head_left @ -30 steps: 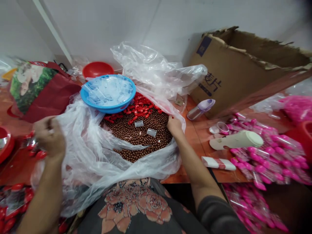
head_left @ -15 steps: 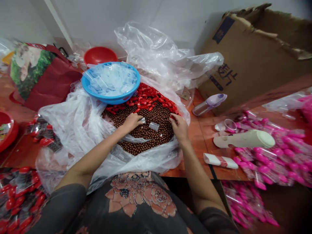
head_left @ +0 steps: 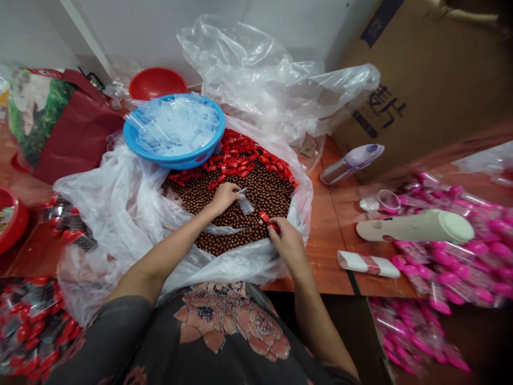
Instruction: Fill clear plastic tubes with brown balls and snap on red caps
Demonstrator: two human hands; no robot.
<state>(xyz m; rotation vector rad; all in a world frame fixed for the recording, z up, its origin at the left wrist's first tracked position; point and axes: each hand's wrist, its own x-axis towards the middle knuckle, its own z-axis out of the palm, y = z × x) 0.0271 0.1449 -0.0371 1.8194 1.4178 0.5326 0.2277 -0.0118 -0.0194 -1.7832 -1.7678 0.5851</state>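
Observation:
My left hand (head_left: 225,199) is closed, its fingertips pinching a small clear plastic tube (head_left: 241,191) over the brown balls. Right beside that lies a clear plastic piece (head_left: 246,206); whether the two touch I cannot tell. My right hand (head_left: 287,240) grips a red plastic cap (head_left: 264,216) between thumb and fingers, low over the near right part of the balls. Small round brown balls (head_left: 224,240) fill an open clear plastic bag (head_left: 244,262). Many loose red caps (head_left: 236,158) lie on the balls at the far side.
A blue bowl (head_left: 132,145) full of clear tubes stands at the bag's far left, before a red bowl (head_left: 156,83). To the right are a lilac-topped bottle (head_left: 352,163), a pale green cylinder (head_left: 417,227), pink-capped tubes (head_left: 481,262) and a cardboard box (head_left: 433,107).
My right hand has moved toward me and left from the bag's right side, and a red cap now shows in it. My left hand has shifted slightly right, nearer the loose clear piece.

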